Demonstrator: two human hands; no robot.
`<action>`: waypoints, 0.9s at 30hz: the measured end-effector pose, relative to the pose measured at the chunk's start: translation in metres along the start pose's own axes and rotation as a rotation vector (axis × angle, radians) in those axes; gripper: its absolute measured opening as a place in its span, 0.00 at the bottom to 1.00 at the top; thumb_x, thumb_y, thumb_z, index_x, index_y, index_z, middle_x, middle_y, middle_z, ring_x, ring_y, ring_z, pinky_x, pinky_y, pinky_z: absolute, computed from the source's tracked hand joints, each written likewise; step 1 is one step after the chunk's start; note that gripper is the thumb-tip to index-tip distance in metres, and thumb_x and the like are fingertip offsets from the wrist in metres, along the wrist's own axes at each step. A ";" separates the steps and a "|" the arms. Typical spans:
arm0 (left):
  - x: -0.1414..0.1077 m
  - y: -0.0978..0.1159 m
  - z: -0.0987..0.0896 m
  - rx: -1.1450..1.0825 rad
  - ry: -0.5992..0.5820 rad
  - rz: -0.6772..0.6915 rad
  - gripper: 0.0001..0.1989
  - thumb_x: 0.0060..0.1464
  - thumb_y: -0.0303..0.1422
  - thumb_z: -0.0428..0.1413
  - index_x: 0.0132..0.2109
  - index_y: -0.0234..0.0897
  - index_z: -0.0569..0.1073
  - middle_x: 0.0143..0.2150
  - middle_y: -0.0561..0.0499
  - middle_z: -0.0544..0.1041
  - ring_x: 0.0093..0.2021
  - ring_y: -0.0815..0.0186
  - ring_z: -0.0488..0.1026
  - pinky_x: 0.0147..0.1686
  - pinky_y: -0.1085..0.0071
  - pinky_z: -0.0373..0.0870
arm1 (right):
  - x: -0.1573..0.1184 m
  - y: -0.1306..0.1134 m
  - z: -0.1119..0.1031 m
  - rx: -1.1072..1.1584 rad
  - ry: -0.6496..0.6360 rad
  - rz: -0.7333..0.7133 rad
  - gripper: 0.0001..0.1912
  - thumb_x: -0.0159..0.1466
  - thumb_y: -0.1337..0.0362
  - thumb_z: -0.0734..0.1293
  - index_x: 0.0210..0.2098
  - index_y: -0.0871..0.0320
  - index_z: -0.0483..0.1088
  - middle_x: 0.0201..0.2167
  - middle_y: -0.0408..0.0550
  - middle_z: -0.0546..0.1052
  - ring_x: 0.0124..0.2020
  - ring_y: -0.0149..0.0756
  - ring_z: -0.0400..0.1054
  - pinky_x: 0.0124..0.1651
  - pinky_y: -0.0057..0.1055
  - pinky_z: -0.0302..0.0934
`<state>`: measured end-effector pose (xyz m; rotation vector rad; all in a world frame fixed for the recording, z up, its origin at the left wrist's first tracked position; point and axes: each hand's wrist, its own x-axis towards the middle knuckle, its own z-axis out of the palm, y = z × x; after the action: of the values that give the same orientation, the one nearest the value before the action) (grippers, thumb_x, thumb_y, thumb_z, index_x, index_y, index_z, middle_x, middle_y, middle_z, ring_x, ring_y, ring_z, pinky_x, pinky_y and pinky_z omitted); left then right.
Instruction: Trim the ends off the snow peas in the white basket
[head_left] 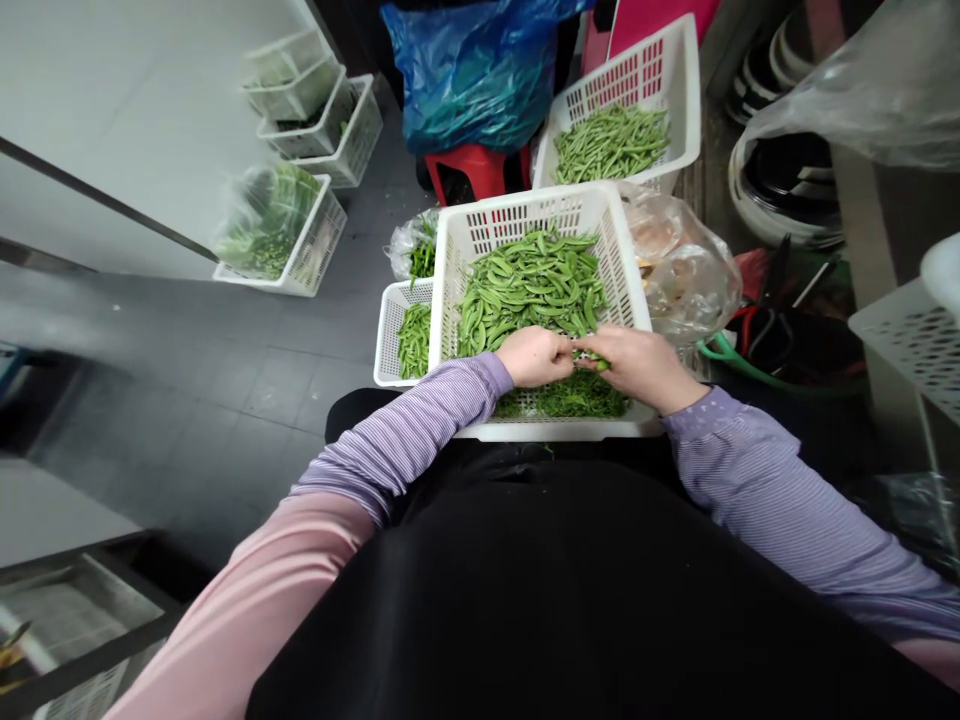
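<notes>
At least one slim, flat green pea pod [602,365] lies between the two sets of fingers. Its visible length runs roughly crosswise; the remainder is hidden by the hands. The right hand [637,365] is nearer, its fingers closed over the pod. The left hand [534,356] meets it from the left, fingertips pinched at what appears to be the pod's left end. Below the fingers: fine green stringy trimmings [581,399]. Beyond the fingers: a heaped pile of green pea pods [529,283]. Both lie inside a white, rectangular, slotted plastic basket [555,430], directly beneath the hands.
</notes>
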<state>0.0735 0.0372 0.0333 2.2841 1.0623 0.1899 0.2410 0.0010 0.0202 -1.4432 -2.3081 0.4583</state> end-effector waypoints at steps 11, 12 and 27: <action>0.001 -0.027 0.081 0.210 -0.275 -0.102 0.16 0.48 0.25 0.49 0.45 0.37 0.73 0.41 0.47 0.71 0.37 0.67 0.69 0.36 0.74 0.64 | 0.013 0.041 -0.021 1.416 0.439 0.602 0.12 0.51 0.60 0.65 0.19 0.55 0.57 0.15 0.36 0.55 0.15 0.24 0.48 0.16 0.24 0.46; 0.000 -0.029 0.089 0.246 -0.290 -0.015 0.19 0.49 0.25 0.49 0.48 0.40 0.71 0.44 0.46 0.69 0.40 0.67 0.68 0.38 0.74 0.64 | 0.014 0.045 -0.025 1.506 0.415 0.623 0.11 0.50 0.61 0.65 0.19 0.56 0.57 0.15 0.37 0.56 0.15 0.24 0.50 0.16 0.23 0.48; 0.007 -0.045 0.058 -0.251 -0.088 -0.135 0.10 0.49 0.28 0.53 0.39 0.35 0.76 0.35 0.52 0.77 0.36 0.72 0.72 0.42 0.77 0.65 | 0.016 0.026 -0.008 0.775 -0.122 0.566 0.10 0.46 0.60 0.71 0.25 0.58 0.71 0.11 0.36 0.60 0.13 0.25 0.51 0.17 0.25 0.47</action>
<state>0.0698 0.0379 -0.0401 1.9722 1.0781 0.1563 0.2591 0.0270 0.0172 -1.6142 -1.4512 1.4360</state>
